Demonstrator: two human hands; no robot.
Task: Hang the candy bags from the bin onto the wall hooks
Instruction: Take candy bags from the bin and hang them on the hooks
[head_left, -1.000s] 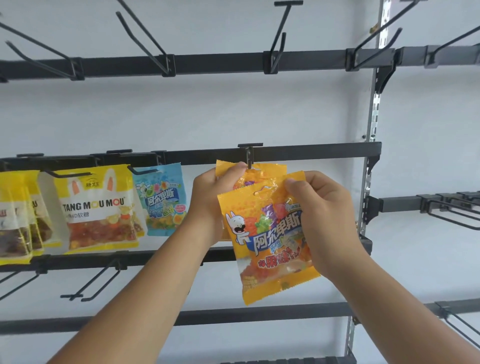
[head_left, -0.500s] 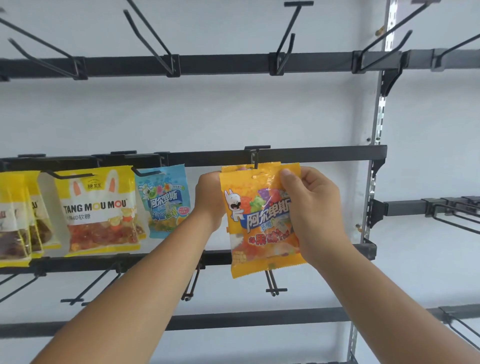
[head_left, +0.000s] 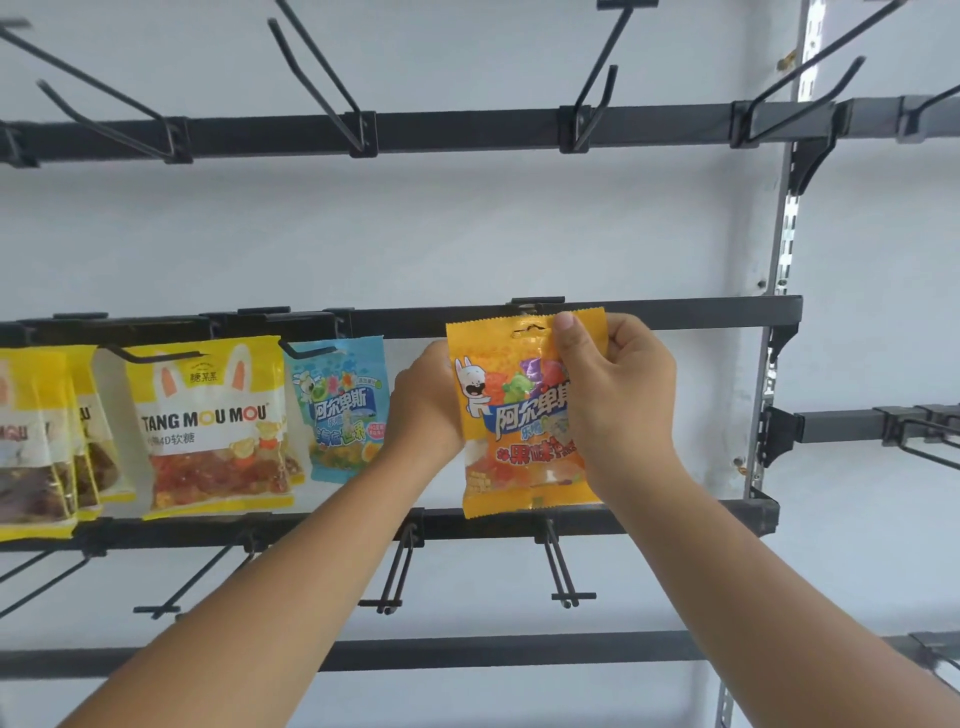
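Gripping the orange bag (head_left: 511, 415) from both sides, the two hands hold it upright with its top edge over the middle rail (head_left: 675, 314). The right hand (head_left: 623, 395) clasps the bag's upper right part: the thumb (head_left: 566, 332) presses on the front just beside the hang hole (head_left: 527, 328), and the other fingers curl round behind. The left hand (head_left: 426, 410) grasps the bag's left edge at mid-height, its fingers hidden behind the pack.

Directly above the right thumb, a hook (head_left: 535, 304) sits on the rail, touching the bag's top edge. Whether it passes through the hole cannot be told.

Just left of the left hand hangs a blue bag (head_left: 345, 410), close to the wrist. Beyond it, farther from the grip, hangs a yellow bag (head_left: 213, 426) printed TANG MOU MOU, with more yellow packs past it at the picture's edge.

Below the grip runs a lower rail (head_left: 701, 519), which the orange bag's bottom edge overlaps. Two hooks jut from it, one under the right hand (head_left: 558, 566) and one under the left (head_left: 397, 571). Well above both hands an upper rail (head_left: 467, 127) carries further hooks. A slotted upright (head_left: 779, 291) stands to the right of the right hand.
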